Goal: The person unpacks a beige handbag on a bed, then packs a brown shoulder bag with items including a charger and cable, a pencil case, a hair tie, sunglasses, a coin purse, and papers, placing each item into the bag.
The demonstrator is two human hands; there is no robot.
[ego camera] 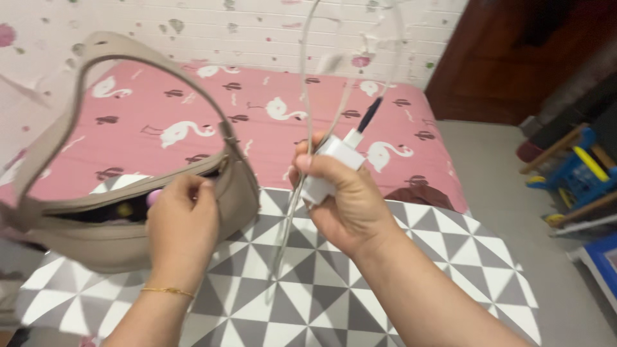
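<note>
Charger block point(331, 168), white, clenched in right hand point(344, 202), cable point(308, 96) looped overhead; left hand point(182, 222) fingers pinch beige shoulder bag point(122, 241) rim, keeping its mouth open above patterned blanket point(398, 283).

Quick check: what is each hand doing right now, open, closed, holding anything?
Left hand: closed on the edge of the beige shoulder bag.
Right hand: closed around a white charger with its cable.

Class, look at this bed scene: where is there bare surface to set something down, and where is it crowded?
Free: the pink flamingo sheet between the wall and the beige shoulder bag, and the grey-and-white triangle blanket right of the right hand. Crowded: the middle, where the left hand grips the bag and the right holds a white charger block with its dangling cable.
</note>
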